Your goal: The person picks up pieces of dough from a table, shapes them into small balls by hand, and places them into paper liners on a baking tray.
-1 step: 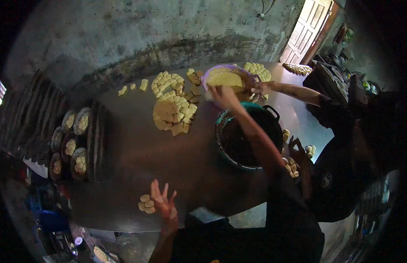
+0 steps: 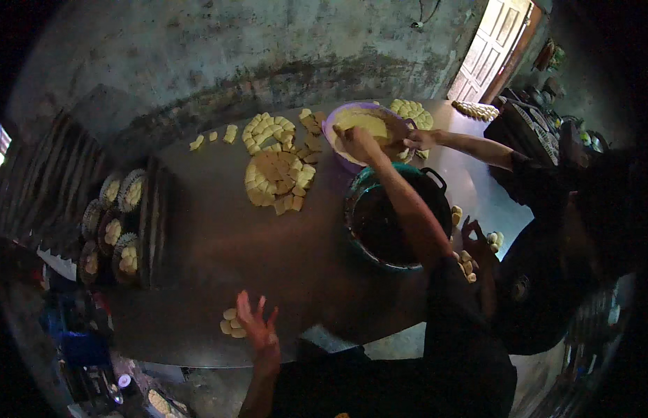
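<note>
My right hand [image 2: 361,144] reaches over the green pot and into a purple basin [image 2: 330,111] that holds a pale yellow, crumbly-looking mass [image 2: 366,122]. Its fingers are bent together at the basin's left side; what they hold, if anything, is too dark to make out. Near the table's front edge my left hand [image 2: 260,329] hovers with fingers spread and nothing in it. Just left of it lies a small cluster of round dough pieces [image 2: 231,323]. Another person's hand [image 2: 420,140] is at the basin's right rim.
A large green pot [image 2: 352,230] with a dark inside stands before the basin. Cut dough pieces [image 2: 276,174] lie mid-table. At left, a dark rack [image 2: 153,223] stands beside fluted cups [image 2: 128,258] with dough. A co-worker in dark clothes [image 2: 540,279] is close at right.
My right hand has shifted slightly up and right, further over the basin; a pale spot beside its fingers no longer shows. My left hand has moved slightly left and down, staying spread.
</note>
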{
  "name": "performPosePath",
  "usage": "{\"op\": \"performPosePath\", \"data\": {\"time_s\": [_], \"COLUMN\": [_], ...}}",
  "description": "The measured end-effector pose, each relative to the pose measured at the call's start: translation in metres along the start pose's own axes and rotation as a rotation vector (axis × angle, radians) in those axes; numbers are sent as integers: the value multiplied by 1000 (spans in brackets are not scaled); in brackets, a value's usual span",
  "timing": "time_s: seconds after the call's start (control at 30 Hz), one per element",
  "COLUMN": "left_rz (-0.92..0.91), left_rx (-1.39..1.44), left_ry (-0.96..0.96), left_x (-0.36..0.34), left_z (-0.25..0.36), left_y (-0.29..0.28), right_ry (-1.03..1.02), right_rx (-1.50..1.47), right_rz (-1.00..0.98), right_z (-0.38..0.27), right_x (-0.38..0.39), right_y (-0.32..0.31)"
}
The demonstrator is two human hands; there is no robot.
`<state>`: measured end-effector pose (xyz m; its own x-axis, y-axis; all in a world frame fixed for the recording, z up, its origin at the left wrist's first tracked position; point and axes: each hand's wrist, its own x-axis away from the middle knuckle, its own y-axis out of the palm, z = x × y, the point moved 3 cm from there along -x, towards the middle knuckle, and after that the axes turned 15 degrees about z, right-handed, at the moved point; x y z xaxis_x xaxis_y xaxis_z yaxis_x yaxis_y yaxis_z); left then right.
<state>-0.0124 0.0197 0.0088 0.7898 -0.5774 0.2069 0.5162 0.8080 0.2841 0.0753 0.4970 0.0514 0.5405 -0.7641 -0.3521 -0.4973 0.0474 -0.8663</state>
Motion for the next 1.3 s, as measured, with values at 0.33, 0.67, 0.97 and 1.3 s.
{"op": "performPosePath", "data": {"time_s": [0.33,0.67,0.97,1.3], "left_rz": [441,134,-264,-98], "left_rx": [148,184,84,138], "left_ry": [-240,-140,-151,-397], "left_x": [63,26,-23,-27], "left_z": [8,19,16,-20], "left_y": [-106,-83,-39,-128], "right_ry": [85,-80,392,497], "right_rx": [23,80,-815,-1030], "right_rz": [-309,45,-597,-411], "right_z": [93,56,-189,-293], "right_x": [-46,-14,181,325], "right_y": [92,58,0,29]}}
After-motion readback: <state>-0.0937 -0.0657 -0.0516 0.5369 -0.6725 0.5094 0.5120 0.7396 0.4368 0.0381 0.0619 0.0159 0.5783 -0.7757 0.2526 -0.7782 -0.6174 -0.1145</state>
